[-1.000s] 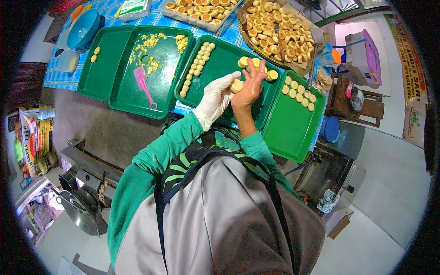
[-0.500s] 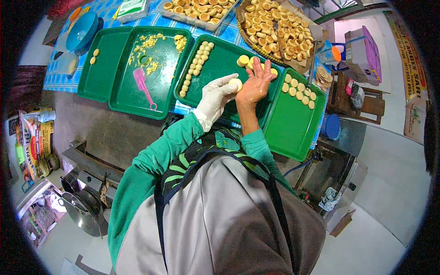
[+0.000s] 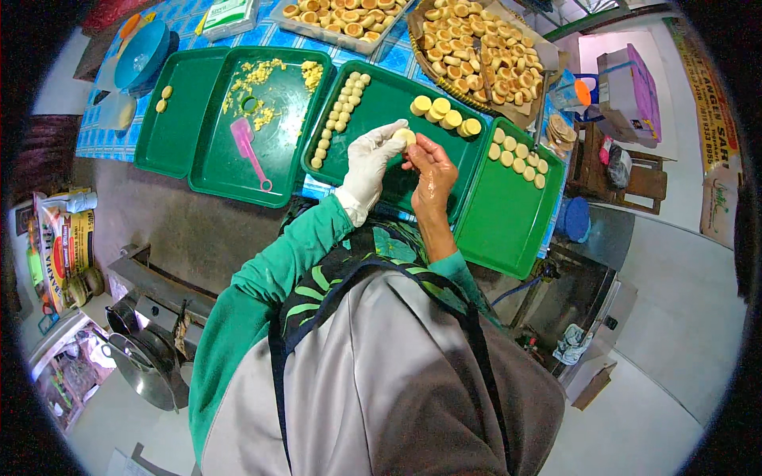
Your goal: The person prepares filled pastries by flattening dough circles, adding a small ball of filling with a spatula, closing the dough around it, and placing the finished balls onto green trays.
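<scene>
One dough piece [image 3: 406,136] pinched between both hands over the middle tray [image 3: 381,103]. Gloved left hand [image 3: 371,163] cupped round it from the left, bare right hand [image 3: 432,170] closed on it from the right, fingers bent. Lower now than half a second ago, when held up by the round pieces [image 3: 446,116] at the tray's far edge; likely being shaped before laying down. Left of that, small balls [image 3: 337,119] in a row. Right tray [image 3: 508,214] with flat rounds [image 3: 520,157]. Far left, pink scraper [image 3: 248,151] among crumbs.
</scene>
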Demonstrator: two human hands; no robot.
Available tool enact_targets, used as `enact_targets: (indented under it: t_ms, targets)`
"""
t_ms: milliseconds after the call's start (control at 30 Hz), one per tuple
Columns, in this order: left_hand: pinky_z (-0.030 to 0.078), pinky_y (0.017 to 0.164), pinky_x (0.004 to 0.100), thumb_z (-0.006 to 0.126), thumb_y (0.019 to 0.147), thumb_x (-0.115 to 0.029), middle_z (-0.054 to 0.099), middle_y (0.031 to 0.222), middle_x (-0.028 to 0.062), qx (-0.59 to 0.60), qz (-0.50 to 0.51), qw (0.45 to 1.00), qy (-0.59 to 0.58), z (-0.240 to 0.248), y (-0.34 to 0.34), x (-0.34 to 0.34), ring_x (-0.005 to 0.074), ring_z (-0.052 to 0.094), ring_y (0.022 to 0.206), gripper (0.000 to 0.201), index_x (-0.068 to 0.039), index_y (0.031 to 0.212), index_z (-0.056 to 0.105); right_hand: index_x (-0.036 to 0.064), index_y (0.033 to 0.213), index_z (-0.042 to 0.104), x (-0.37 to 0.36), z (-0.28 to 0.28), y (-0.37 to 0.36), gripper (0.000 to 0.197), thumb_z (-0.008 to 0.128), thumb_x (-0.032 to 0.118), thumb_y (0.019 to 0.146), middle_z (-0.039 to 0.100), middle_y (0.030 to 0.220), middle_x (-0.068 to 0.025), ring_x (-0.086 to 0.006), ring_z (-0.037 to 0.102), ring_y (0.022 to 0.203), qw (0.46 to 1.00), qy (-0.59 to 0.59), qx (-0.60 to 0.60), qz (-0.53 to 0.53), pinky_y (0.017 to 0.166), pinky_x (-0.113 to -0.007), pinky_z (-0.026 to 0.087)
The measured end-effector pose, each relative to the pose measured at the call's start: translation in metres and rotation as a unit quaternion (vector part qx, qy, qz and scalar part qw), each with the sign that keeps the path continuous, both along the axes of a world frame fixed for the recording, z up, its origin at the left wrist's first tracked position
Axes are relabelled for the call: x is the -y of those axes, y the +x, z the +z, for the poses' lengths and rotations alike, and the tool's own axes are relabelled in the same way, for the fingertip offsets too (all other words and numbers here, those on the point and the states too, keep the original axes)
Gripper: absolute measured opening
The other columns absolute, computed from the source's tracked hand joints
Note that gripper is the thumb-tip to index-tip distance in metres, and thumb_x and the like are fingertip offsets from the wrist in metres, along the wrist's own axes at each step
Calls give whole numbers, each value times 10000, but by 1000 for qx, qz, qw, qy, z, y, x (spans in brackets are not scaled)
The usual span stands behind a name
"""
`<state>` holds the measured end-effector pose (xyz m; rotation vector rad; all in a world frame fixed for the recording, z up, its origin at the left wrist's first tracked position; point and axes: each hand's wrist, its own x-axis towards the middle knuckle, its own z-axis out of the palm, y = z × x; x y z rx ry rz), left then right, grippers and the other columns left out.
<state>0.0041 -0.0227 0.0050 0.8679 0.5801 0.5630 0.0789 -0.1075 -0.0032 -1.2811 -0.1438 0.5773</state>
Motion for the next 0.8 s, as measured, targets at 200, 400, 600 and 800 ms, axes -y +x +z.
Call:
enact_targets:
  t_ms: [200,400,600,800]
  targets:
    - [510,842,250,698,873,-93,686,1078,93,-69,-35,997,28,9,-1,-1,139,644,924,390,50,1227,618,-91,1146,631,8,-3,10,308,650,-14,847,691,987,-106,-160,647,786,998,23,-46,47,657,-268,522]
    - [549,768,264,691,880,-104,689,1064,72,-77,-57,994,-62,-4,-5,-4,136,663,875,345,-1,1206,646,66,968,754,10,-18,16,198,719,152,794,651,833,-118,-305,596,834,905,-206,372,33,806,-397,456]
    - [527,815,245,709,848,-44,684,1087,98,-119,-85,989,12,-6,4,-3,142,658,913,392,44,1221,626,-24,1028,725,21,-6,16,234,719,133,855,721,938,-99,-140,662,753,993,-105,28,42,601,-278,529]
    - [526,859,272,724,825,5,672,1135,156,-102,-92,988,74,5,19,8,170,657,960,509,102,1292,544,-68,1122,669,36,-9,24,305,704,113,879,710,973,-110,-129,660,777,996,-79,-3,48,558,-239,505]
